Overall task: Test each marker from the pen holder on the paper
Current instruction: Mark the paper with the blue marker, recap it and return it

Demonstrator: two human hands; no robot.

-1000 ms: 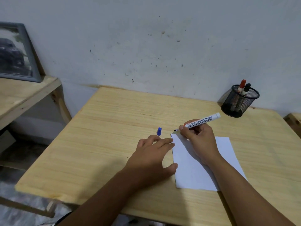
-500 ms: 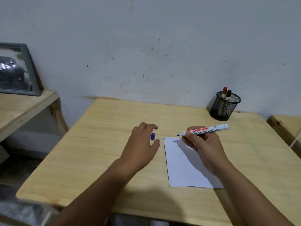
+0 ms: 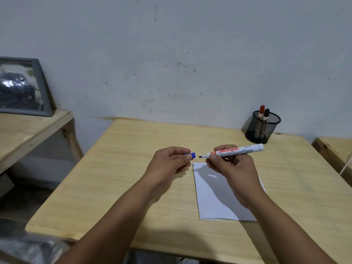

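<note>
Nearest the viewer, on the wooden table (image 3: 118, 180), lies the sheet of paper (image 3: 215, 204), flat, thin and easily shifted or creased; no mark on it can be made out, apart from a tiny speck at its far left corner that is too small to read. Above its far edge the right hand (image 3: 231, 166) is closed around the white board marker (image 3: 236, 151), fingers pinching the barrel near the writing end. Its long axis runs nearly level, left to right, with the bare dark tip pointing left and the blunt rear end pointing right, slightly away from the viewer. Such a marker is judged light, rigid and smooth-walled; a grip close to the tip, as shown, gives the best control. Just beside the tip, apart from it, the left hand (image 3: 169, 162) pinches the blue cap (image 3: 191, 155) between thumb and fingertips, open end facing the tip. The cap is small and probably slippery, so a firm fingertip pinch suits it. Recapping appears to be the step in hand. Farther back, at the table's far right against the wall, stands the black mesh pen holder (image 3: 262, 128), upright, holding a red-capped marker (image 3: 261, 111) and a black-capped marker (image 3: 266, 113), both leaning slightly.
</note>
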